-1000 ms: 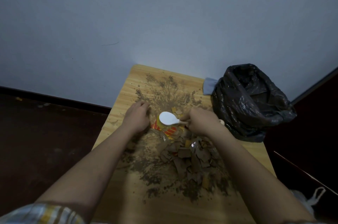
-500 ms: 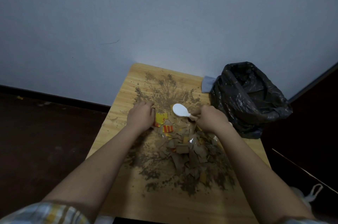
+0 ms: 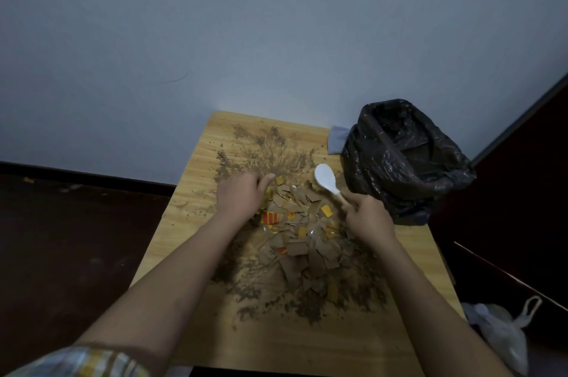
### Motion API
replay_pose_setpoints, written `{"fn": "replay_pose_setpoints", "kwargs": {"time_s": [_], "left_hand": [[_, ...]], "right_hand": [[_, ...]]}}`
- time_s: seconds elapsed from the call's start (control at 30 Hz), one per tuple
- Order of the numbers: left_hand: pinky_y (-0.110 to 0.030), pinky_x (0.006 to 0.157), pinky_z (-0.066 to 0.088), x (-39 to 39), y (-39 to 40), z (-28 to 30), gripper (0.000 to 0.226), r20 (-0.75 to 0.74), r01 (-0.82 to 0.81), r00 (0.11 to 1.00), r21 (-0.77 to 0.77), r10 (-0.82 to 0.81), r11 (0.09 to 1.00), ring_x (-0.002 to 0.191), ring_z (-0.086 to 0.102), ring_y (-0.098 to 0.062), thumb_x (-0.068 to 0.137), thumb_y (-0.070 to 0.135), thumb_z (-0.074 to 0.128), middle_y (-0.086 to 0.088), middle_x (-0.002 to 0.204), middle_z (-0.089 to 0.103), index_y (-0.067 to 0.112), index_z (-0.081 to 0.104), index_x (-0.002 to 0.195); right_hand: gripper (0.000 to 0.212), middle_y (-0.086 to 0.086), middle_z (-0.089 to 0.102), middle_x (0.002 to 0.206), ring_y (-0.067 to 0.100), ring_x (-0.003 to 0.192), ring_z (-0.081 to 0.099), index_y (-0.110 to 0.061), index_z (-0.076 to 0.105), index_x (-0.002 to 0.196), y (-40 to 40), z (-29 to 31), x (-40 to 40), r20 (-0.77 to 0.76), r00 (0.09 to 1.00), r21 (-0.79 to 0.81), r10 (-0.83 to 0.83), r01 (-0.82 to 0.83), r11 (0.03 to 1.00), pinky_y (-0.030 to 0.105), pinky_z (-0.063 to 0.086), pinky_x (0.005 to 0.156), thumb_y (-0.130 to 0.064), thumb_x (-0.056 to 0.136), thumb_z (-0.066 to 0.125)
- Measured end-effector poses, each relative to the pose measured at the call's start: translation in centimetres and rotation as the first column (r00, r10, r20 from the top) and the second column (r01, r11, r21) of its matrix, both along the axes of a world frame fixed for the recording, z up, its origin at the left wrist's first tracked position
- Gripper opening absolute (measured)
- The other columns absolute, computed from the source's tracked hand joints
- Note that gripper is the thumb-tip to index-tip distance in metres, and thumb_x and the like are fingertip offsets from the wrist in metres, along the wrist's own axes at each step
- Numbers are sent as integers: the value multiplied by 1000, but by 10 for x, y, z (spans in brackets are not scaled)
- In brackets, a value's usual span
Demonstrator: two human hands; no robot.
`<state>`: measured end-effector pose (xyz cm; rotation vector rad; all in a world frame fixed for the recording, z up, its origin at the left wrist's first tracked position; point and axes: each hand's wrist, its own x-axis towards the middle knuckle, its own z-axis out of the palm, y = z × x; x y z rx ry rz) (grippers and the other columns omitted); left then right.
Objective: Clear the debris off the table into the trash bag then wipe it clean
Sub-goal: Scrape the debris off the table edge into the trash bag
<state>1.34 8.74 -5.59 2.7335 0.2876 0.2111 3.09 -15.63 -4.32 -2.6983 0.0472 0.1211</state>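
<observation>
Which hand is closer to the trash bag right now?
Right. The right hand, gripping the white spoon, sits just beside the black trash bag at its lower left. The left hand rests on the debris pile, across it from the bag.

— What sort of place is this?
— A plain room in a home, by the look of it: a bare pale wall (image 3: 276,38), a dark skirting board (image 3: 86,175) and a dark floor (image 3: 61,238).
— Anything else?
— A small wooden tabletop (image 3: 196,180) pushed against the wall, a black trash bag (image 3: 405,161) on it, and a white plastic bag (image 3: 504,336) on the floor.
</observation>
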Motion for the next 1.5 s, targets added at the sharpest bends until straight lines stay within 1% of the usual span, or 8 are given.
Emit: {"fn": "replay_pose_setpoints", "kwargs": {"time_s": [0.17,0.37,0.6,0.8,0.93,1.17,1.33,1.5], "left_hand": [[-35,66,51,2,-15,3,8,85,65,995,-227,-46,972,84,61,-23,95,14,52,-4,92,62,12,56,101],[-39,103,40,2,-34,1,38,163,153,979,-206,-120,967,119,47,-21,88,7,57,-1,132,48,16,52,124],[-40,96,42,10,-60,5,36,127,208,975,-211,-184,955,115,50,-27,92,17,54,-7,130,48,15,51,128],[-34,84,40,22,-88,8,28,141,232,969,-233,-203,944,112,51,-25,94,17,50,-6,126,51,16,54,122],[-32,87,39,30,-108,14,28,161,260,962,-272,-222,927,116,48,-22,94,16,48,-5,127,50,15,55,121],[-30,86,41,31,-133,23,29,122,283,959,-317,-257,905,114,49,-20,96,18,45,-3,130,47,17,53,124],[-25,82,36,28,-129,27,28,126,273,962,-346,-244,898,116,48,-18,96,16,46,-2,130,48,17,53,123],[-25,80,37,25,-122,39,25,145,262,964,-371,-223,891,110,50,-16,97,17,45,-1,128,48,21,54,120]], "right_hand": [[39,2,69,108,21,87,62,-24,57,134,-15,-19,-2,86,994,270,-71,46,962,32,50,68,-19,96,54],[39,9,67,106,31,105,53,-24,58,133,-34,-44,1,113,993,98,-38,27,995,43,46,89,-16,95,55],[34,8,65,109,29,105,54,-16,65,124,-46,-46,5,161,977,36,140,-147,988,38,46,87,-12,91,57],[27,3,63,90,15,79,57,-14,71,91,-68,-14,5,333,928,283,-170,74,956,27,42,63,-32,97,52],[44,2,58,71,15,65,55,-14,55,74,-87,4,19,116,841,588,-528,371,719,31,38,55,-52,96,46],[67,6,58,117,23,99,61,-11,42,135,-98,13,60,-421,653,771,-630,623,130,36,56,76,-54,87,59],[49,9,49,134,24,114,54,-13,45,137,-98,24,69,-488,629,812,-606,581,-51,36,58,80,-27,92,59],[49,10,51,131,19,96,52,-10,44,138,-89,37,59,-434,632,848,-642,526,-55,32,59,74,-22,93,58]]}}
